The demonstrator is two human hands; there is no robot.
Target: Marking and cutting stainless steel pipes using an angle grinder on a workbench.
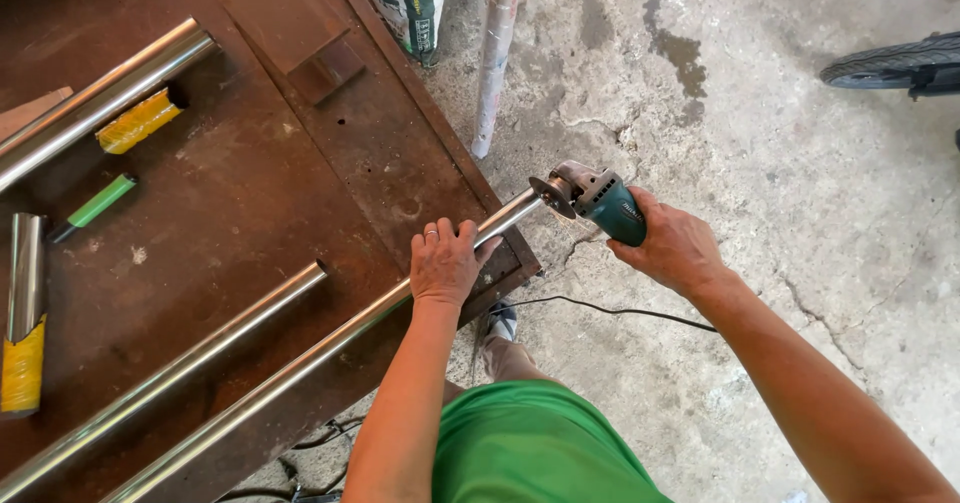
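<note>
Left hand (443, 260) is down flat on the pipe (300, 368), fingers draped over it and pinning it to the rusty tabletop (240, 193), right near the tabletop's corner. The pipe runs long and shiny from the lower left edge up to the right, and its end pokes out past the corner over the concrete floor (800, 183). Right hand (672, 248) is wrapped tight around the teal body of a grinder (598, 201), out over the floor just beyond that corner. The grinder's disc sits right at the pipe's free end, touching or nearly so; too close to call. So the pipe end lies between the two hands, the left just behind it, the right just past it. A black cord (610, 311) trails from under the right wrist across the floor. A second pipe (170, 378) lies alongside the first, to its left, and a third (95, 98) crosses the upper left. A green marker (95, 206) rests on the tabletop well away from both hands.
</note>
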